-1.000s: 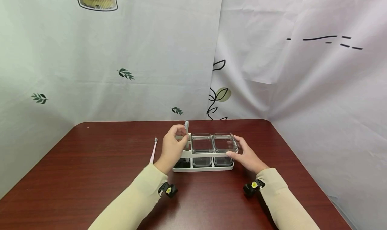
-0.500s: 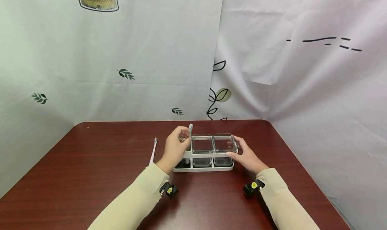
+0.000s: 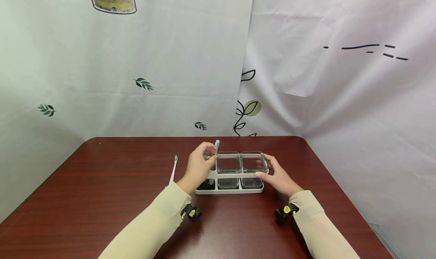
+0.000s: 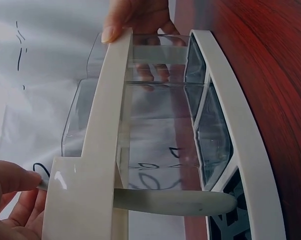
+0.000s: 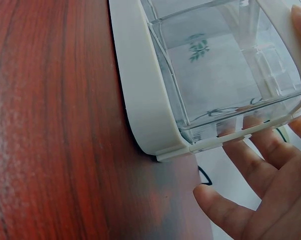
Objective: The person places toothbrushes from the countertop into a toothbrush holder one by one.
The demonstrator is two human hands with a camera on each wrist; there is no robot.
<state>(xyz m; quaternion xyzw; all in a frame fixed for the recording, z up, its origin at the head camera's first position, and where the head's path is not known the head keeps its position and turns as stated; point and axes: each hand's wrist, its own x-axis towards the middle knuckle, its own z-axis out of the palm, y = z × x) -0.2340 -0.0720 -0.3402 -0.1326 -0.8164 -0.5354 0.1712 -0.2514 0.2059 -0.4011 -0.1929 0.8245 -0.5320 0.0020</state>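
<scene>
A white toothbrush holder [image 3: 229, 191] stands on the table, with two clear cups [image 3: 229, 163] in its middle and right bays. At its left end my left hand [image 3: 198, 169] pinches a grey toothbrush [image 3: 217, 145] near the head, bristle end up. In the left wrist view the toothbrush handle [image 4: 175, 202] passes down through the upper rail, its rounded end at the dark slotted base. My right hand [image 3: 280, 176] grips the right end of the holder, thumb on the front of the upper rail and fingers behind the cup.
A pink toothbrush [image 3: 172, 172] lies on the table left of the holder, its lower end hidden behind the left sleeve [image 3: 150, 221]. The dark red table [image 3: 85, 198] ends at a patterned white cloth [image 3: 170, 62] behind and to the right.
My left hand has shifted slightly right and down with the grey toothbrush, whose head now sits lower and further right. My right hand and the holder have stayed put.
</scene>
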